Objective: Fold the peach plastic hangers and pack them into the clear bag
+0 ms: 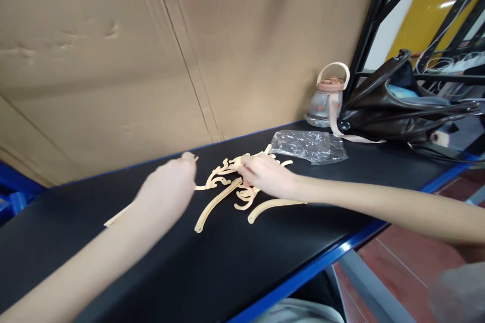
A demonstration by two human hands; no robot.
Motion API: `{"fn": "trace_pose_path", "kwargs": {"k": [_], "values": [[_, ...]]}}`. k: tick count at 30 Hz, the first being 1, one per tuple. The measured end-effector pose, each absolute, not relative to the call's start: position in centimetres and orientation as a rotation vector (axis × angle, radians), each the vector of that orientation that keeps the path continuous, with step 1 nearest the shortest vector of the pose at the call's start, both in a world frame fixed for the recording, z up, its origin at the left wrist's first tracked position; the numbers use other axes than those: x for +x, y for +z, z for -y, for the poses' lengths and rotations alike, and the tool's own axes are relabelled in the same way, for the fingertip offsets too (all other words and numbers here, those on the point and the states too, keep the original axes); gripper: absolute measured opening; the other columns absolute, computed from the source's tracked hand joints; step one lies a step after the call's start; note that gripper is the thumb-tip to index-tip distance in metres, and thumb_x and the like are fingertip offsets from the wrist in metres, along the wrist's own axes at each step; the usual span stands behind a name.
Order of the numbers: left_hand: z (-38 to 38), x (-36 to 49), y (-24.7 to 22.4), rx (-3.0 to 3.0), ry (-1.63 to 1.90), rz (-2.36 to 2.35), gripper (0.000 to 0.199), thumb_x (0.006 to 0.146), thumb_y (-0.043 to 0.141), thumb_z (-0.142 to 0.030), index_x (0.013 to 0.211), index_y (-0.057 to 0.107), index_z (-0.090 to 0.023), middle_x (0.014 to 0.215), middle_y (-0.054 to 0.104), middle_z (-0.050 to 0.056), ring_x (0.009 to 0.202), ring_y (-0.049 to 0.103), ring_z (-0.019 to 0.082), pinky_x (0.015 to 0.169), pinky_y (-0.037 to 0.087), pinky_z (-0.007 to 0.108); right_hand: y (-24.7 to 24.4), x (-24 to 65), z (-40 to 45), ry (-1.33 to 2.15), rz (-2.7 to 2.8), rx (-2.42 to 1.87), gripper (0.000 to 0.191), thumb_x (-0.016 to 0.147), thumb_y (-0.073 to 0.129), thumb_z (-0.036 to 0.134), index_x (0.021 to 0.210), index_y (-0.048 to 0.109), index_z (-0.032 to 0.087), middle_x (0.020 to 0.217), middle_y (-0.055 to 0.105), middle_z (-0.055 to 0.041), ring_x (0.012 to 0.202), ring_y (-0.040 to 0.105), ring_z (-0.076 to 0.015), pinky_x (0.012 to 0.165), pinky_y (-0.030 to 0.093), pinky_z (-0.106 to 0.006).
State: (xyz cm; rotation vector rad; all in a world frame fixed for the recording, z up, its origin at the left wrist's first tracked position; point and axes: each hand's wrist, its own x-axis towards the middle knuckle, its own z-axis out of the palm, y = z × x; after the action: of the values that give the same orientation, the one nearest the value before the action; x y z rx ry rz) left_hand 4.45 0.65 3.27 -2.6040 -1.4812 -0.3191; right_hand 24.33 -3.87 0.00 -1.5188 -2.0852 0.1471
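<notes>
Several pale wooden curved pieces [215, 175] lie in a loose pile on the black table [166, 267]. My right hand [265, 174] is over the pile, its fingers pinched at the pieces; what they grip is too small to name. To the left, my left hand [170, 181] is closed above the table, with a small pale tip showing by its fingertips. A long curved piece [214, 207] lies between the hands, and another [271, 205] rests below my right wrist. A thin straight piece [118, 215] shows beside my left forearm, partly hidden by it.
A clear plastic bag [308, 146] lies behind my right hand. Beyond it stand a clear bottle [320, 106] with a pink lid and strap, and a black leather bag [394, 106]. Cardboard [151, 60] rises along the table's back edge. A blue edge [303, 272] runs along the front.
</notes>
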Motion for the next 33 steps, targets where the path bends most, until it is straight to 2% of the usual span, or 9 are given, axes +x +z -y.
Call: {"fn": "trace_pose_path", "kwargs": {"k": [5,8,11,13,16,21,25,28,33], "values": [[-3.1,4.1,2.6,-3.204,-1.073,2.176,0.029,0.089,0.044,-0.031,0.105,0.057,-0.011,0.081,0.062,0.007,0.044,0.048,0.008,0.035,0.035,0.019,-0.4,27.3,2.5,0.186,2.079,-1.440,0.025,0.090,0.051,0.029,0.071,0.062,0.015,0.064,0.061,0.0010,0.057,0.052,-0.0101,0.056,0.032,-0.023],[-3.0,6.0,1.4,-3.298,-1.254,2.150,0.034,0.088,0.046,-0.028,0.116,0.054,-0.010,0.117,0.059,0.016,0.081,0.065,0.014,0.064,0.054,0.023,-0.6,27.4,1.3,0.324,1.978,-1.366,0.025,0.086,0.056,0.038,0.083,0.068,0.016,0.069,0.065,-0.0004,0.063,0.058,-0.0128,0.060,0.039,-0.024],[-3.1,6.3,1.0,-3.378,-1.363,2.020,0.042,0.089,0.042,-0.028,0.129,0.046,-0.017,0.138,0.047,0.012,0.120,0.051,0.018,0.095,0.046,0.030,-0.9,27.5,0.8,0.256,1.913,-1.429,0.031,0.084,0.058,0.039,0.103,0.066,0.015,0.086,0.069,-0.0059,0.078,0.063,-0.0181,0.072,0.046,-0.030],[-3.2,4.8,1.4,-3.363,-1.217,1.789,0.046,0.089,0.040,-0.032,0.133,0.043,-0.021,0.143,0.042,0.008,0.128,0.042,0.020,0.105,0.037,0.035,-1.1,27.8,0.8,0.058,1.905,-1.466,0.033,0.084,0.057,0.037,0.108,0.063,0.015,0.096,0.068,-0.0086,0.090,0.061,-0.0220,0.081,0.046,-0.036],[-3.5,1.0,2.0,-3.070,-0.594,1.457,0.048,0.086,0.040,-0.041,0.128,0.048,-0.018,0.139,0.045,0.008,0.128,0.040,0.025,0.108,0.029,0.042,-1.1,28.1,1.2,-0.094,1.941,-1.446,0.025,0.086,0.054,0.032,0.105,0.062,0.017,0.102,0.065,-0.0081,0.097,0.058,-0.0236,0.086,0.045,-0.040],[-3.0,-3.3,1.6,-2.588,0.084,1.714,0.051,0.083,0.041,-0.050,0.115,0.056,-0.014,0.118,0.055,0.015,0.107,0.056,0.032,0.087,0.045,0.041,-0.9,27.1,2.5,-0.137,2.068,-1.349,0.019,0.089,0.051,0.029,0.100,0.062,0.018,0.100,0.064,-0.0068,0.095,0.055,-0.0236,0.085,0.044,-0.040],[-2.3,-3.1,1.4,-2.475,0.168,1.758,0.033,0.083,0.040,-0.038,0.087,0.064,-0.015,0.099,0.058,0.011,0.080,0.062,0.026,0.069,0.046,0.035,-1.0,26.4,3.8,-0.118,2.174,-1.280,0.018,0.091,0.050,0.028,0.102,0.061,0.019,0.099,0.063,-0.0069,0.093,0.053,-0.0236,0.083,0.043,-0.041],[-1.8,-2.3,1.3,-2.424,0.180,1.607,0.024,0.081,0.044,-0.027,0.067,0.061,-0.016,0.091,0.059,0.011,0.082,0.060,0.026,0.066,0.043,0.033,-1.2,26.4,4.2,-0.047,2.191,-1.243,0.019,0.091,0.049,0.027,0.103,0.061,0.020,0.099,0.061,-0.0071,0.093,0.053,-0.0229,0.082,0.043,-0.039],[-1.3,-1.5,0.9,-2.366,0.097,1.340,0.020,0.081,0.041,-0.016,0.078,0.061,-0.014,0.075,0.060,0.010,0.073,0.060,0.027,0.064,0.041,0.035,-1.4,26.3,4.3,0.035,2.211,-1.226,0.020,0.092,0.047,0.030,0.101,0.061,0.020,0.095,0.062,-0.0070,0.091,0.053,-0.0227,0.083,0.043,-0.041]]}}
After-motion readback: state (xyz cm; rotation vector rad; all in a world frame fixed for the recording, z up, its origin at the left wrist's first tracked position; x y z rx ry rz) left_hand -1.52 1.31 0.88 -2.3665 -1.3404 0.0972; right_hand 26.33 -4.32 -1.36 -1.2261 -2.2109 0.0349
